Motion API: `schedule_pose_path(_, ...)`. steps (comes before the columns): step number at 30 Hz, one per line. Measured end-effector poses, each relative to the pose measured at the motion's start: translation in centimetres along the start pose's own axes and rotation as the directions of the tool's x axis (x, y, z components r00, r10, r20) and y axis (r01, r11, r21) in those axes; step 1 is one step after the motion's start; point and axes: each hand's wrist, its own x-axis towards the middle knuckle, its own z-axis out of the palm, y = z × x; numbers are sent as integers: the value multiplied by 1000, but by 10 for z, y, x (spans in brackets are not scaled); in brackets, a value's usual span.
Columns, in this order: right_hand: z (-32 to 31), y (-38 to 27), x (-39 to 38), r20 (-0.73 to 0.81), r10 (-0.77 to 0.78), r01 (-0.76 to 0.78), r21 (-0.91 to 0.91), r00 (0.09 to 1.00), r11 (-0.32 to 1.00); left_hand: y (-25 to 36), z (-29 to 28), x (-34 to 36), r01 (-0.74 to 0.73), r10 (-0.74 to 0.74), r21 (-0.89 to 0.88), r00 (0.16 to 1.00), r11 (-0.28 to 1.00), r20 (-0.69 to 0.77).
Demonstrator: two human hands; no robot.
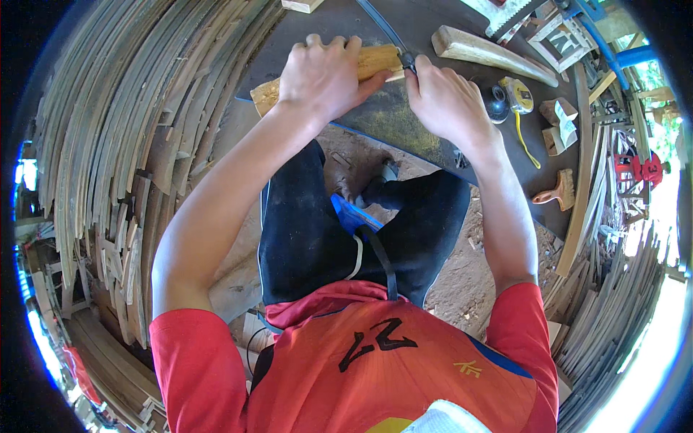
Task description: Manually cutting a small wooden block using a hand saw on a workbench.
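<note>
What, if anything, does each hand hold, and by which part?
Left hand: wooden piece, across its middle. Right hand: apparently a dark handle; tool type unclear.

wood piece (377,62) | yellow-brown, oblong | slanting up rightward | dark-handled tool (408,60) | at wood's right end

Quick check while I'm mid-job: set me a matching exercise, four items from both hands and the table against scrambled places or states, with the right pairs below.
Things
1. left hand
2. right hand
3. tape measure
4. brush

Places or states
A. yellow strip drawn out
B. closed around a black handle
C. lying near the table's right edge
D. gripping a yellowish wooden piece

Right pairs: 1-D, 2-B, 3-A, 4-C
</note>
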Motion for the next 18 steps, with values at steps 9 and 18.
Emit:
schedule_pose_path(9,-29,-3,-157,132,179,-174,-48,975,984,-5,7,3,1,-1,-5,1000,1000,6)
schedule_pose_path(18,-29,3,-120,-45,111,-109,46,993,993,-4,1,3,2,-1,-15,995,1000,99)
